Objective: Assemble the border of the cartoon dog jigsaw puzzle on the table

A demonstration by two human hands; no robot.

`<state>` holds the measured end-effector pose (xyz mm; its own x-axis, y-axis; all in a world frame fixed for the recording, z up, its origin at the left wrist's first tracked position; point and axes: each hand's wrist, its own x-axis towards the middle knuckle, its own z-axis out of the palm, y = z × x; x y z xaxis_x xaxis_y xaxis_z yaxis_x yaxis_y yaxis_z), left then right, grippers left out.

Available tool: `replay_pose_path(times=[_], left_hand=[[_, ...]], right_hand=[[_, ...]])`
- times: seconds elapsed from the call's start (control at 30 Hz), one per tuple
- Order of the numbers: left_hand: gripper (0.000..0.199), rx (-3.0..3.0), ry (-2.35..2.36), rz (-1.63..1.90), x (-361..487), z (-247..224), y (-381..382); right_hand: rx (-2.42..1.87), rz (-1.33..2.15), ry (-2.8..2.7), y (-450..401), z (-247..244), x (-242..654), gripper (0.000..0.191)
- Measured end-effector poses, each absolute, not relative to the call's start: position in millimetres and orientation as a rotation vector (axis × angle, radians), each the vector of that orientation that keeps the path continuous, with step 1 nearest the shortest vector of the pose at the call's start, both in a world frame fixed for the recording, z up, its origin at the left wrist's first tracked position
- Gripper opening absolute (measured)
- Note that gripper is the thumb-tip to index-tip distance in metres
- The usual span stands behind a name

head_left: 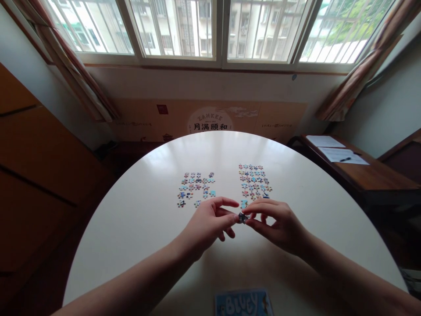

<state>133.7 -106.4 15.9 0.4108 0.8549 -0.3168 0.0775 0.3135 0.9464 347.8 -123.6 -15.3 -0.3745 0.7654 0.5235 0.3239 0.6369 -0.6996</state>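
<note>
Between my two hands, above the round white table (138,232), is a small dark puzzle piece (242,217). My left hand (210,219) pinches its left side with thumb and fingers. My right hand (276,219) grips the same piece from the right with thumb and index finger. Beyond my left hand lie loose puzzle pieces (198,180) in uneven rows. A denser group of loose pieces (254,179) lies beyond my right hand, and a light blue piece (244,203) sits just past my fingertips.
A blue box marked BLUEY (243,303) lies at the near edge of the view. To the right, a wooden desk (381,175) holds papers (342,155) and a pen. Windows, curtains and a printed cardboard panel (138,114) stand behind the table.
</note>
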Motion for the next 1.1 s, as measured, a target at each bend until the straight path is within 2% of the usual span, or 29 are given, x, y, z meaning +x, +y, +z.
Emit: replay_pose_path(times=[0.17,0.63,0.9,1.1], left_hand=[[0.033,1.145,1.013,0.667,133,16,-108],[0.025,1.161,0.976,0.738,139,7,-112],[0.022,1.333,0.981,0.785,135,10,-111],[0.024,1.379,0.984,0.767,135,7,-111]], right_hand=[[-0.864,0.64,-1.953,-125,-15,346,0.01],[-0.812,0.686,-1.963,-131,-19,336,0.024],[-0.768,0.655,-1.989,-129,-13,347,0.01],[-0.711,0.564,-2.032,-128,-13,347,0.008]])
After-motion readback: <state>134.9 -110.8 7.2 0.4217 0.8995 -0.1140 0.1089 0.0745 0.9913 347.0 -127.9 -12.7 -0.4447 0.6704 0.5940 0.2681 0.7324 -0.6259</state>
